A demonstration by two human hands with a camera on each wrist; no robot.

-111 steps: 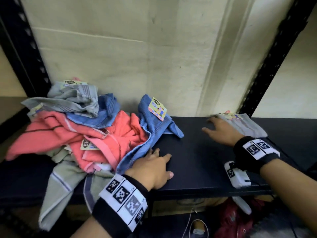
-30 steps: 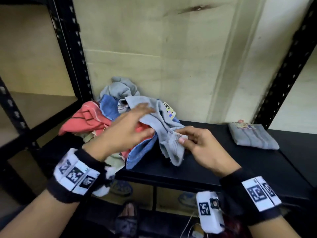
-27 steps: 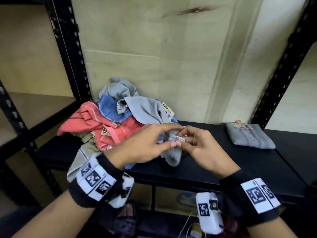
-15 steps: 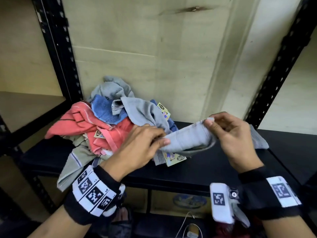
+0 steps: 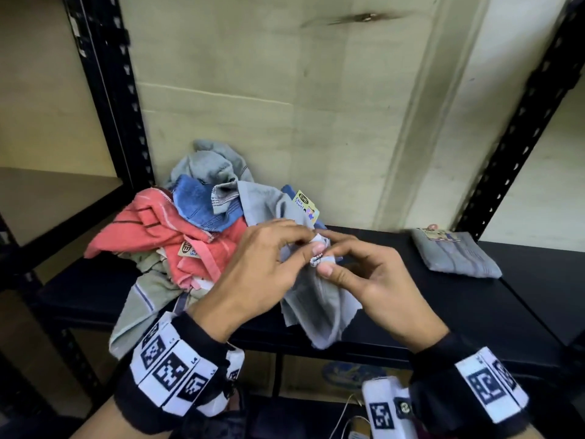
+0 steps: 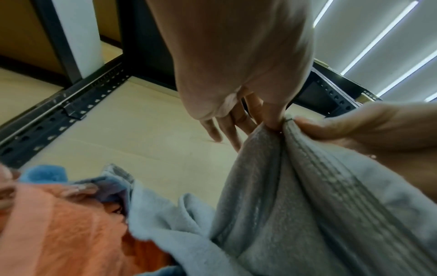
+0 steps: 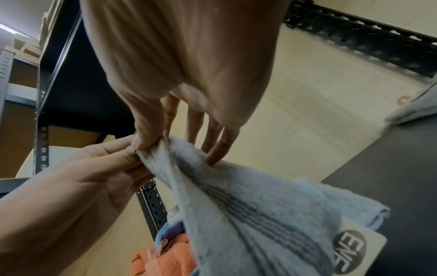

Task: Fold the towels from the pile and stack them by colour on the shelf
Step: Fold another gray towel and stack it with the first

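Both hands meet over the front of the black shelf (image 5: 459,312) on one grey striped towel (image 5: 319,305). My left hand (image 5: 308,248) pinches its top edge between thumb and forefinger, and my right hand (image 5: 326,263) pinches the same edge right beside it. The cloth hangs bunched below the fingers, down to the shelf. The left hand (image 6: 274,121) shows this pinch on the towel (image 6: 295,186) in the left wrist view. In the right wrist view the right hand (image 7: 151,143) grips the towel (image 7: 236,205), which carries a paper label (image 7: 350,246). One folded grey towel (image 5: 456,255) lies at the shelf's right.
A loose pile (image 5: 177,236) of coral, blue, grey and pale green towels fills the shelf's left half, and one towel hangs over the front edge. Black perforated uprights (image 5: 107,90) stand left and right. A cream wall (image 5: 285,106) closes the back.
Half a second ago the hands held the grey towel stretched apart, the right hand raised to the right. They have come together at one point, and the towel now hangs bunched.
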